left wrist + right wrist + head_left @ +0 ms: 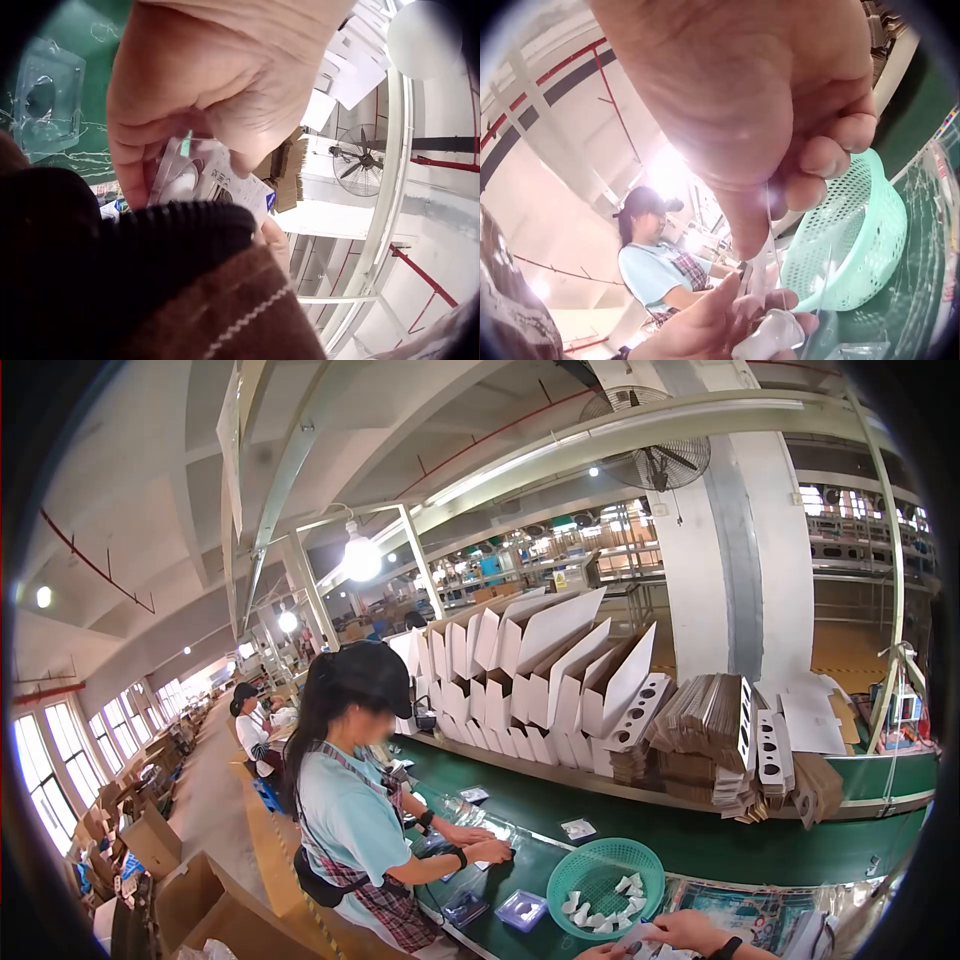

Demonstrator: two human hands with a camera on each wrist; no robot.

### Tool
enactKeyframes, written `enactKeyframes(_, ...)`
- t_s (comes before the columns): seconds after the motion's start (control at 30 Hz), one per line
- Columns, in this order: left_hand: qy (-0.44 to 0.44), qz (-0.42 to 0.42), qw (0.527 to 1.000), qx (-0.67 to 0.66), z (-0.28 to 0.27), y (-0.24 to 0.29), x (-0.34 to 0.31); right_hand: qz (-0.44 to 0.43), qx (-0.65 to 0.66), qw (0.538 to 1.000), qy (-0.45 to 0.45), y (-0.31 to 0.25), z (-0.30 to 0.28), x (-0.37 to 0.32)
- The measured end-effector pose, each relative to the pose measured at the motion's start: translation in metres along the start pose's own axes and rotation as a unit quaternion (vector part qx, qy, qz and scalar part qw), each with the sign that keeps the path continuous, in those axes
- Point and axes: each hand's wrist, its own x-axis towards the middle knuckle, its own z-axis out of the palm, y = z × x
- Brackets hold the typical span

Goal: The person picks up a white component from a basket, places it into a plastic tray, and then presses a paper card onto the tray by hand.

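My left hand (210, 75) grips a clear plastic blister pack (169, 169) with a rounded white part inside and a printed white card (225, 176) against it. In the right wrist view, my right hand (742, 90) pinches the pack's thin clear edge (772, 232) between thumb and fingers. Below it, the white part (771, 335) shows close by my left fingers. Both hands meet at the bottom of the head view, just in front of a green mesh basket (590, 865) with several small white parts (630, 884) in it.
A person (350, 790) in a checked apron works with both hands at the green conveyor belt (720, 850). Clear packs (521, 910) lie on the belt to the left of the basket. Folded white cartons (540, 670) and cardboard inserts (700, 725) are stacked along the far side.
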Motion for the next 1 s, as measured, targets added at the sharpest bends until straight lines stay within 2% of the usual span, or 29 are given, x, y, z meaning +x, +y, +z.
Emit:
enactKeyframes(0.03, -0.03, 0.038, 0.998, -0.036, -0.008, -0.009, 0.004, -0.008, 0.025, 0.999, 0.048, 0.007, 0.006, 0.006)
enactKeyframes(0.07, -0.028, 0.039, 0.998, -0.036, -0.005, -0.005, 0.002, -0.017, 0.05, 0.994, 0.096, 0.011, 0.011, 0.009)
enactKeyframes(0.13, 0.05, -0.074, 0.995, -0.034, 0.009, 0.01, -0.003, -0.034, 0.047, 0.992, 0.108, 0.013, 0.014, 0.01)
enactKeyframes(0.23, 0.081, -0.075, 0.994, -0.017, 0.016, 0.017, -0.004, -0.055, 0.041, 0.989, 0.135, 0.016, 0.018, 0.012)
enactKeyframes(0.33, 0.033, -0.039, 0.997, -0.061, 0.022, 0.023, -0.01, -0.067, 0.05, 0.984, 0.159, 0.017, 0.015, 0.011)
enactKeyframes(0.43, 0.054, -0.049, 0.994, -0.076, 0.062, 0.061, -0.037, -0.087, 0.061, 0.977, 0.186, 0.02, 0.012, 0.013)
enactKeyframes(0.47, 0.053, -0.047, 0.995, -0.077, 0.055, 0.059, -0.034, -0.101, 0.061, 0.972, 0.203, 0.022, 0.011, 0.014)
enactKeyframes(0.6, 0.037, -0.015, 0.999, -0.023, 0.033, 0.04, -0.023, -0.095, 0.062, 0.982, 0.153, 0.021, -0.001, 0.013)
enactKeyframes(0.67, 0.029, 0.001, 1.0, 0.005, 0.017, 0.024, -0.015, -0.072, 0.069, 0.994, 0.055, 0.01, -0.009, 0.007)
enactKeyframes(0.7, 0.025, 0.01, 0.999, 0.018, 0.007, 0.016, -0.009, -0.072, 0.068, 0.994, 0.054, 0.007, -0.007, 0.008)
enactKeyframes(0.8, 0.012, 0.036, 0.997, 0.06, -0.024, -0.01, 0.009, -0.061, -0.017, 0.998, -0.031, 0.004, 0.003, 0.015)
enactKeyframes(0.93, -0.004, 0.065, 0.991, 0.119, -0.063, -0.042, 0.03, -0.044, -0.057, 0.997, -0.017, -0.014, 0.005, 0.011)
enactKeyframes(1.0, -0.01, 0.077, 0.986, 0.149, -0.08, -0.056, 0.037, -0.064, -0.059, 0.992, 0.091, -0.014, 0.013, 0.011)
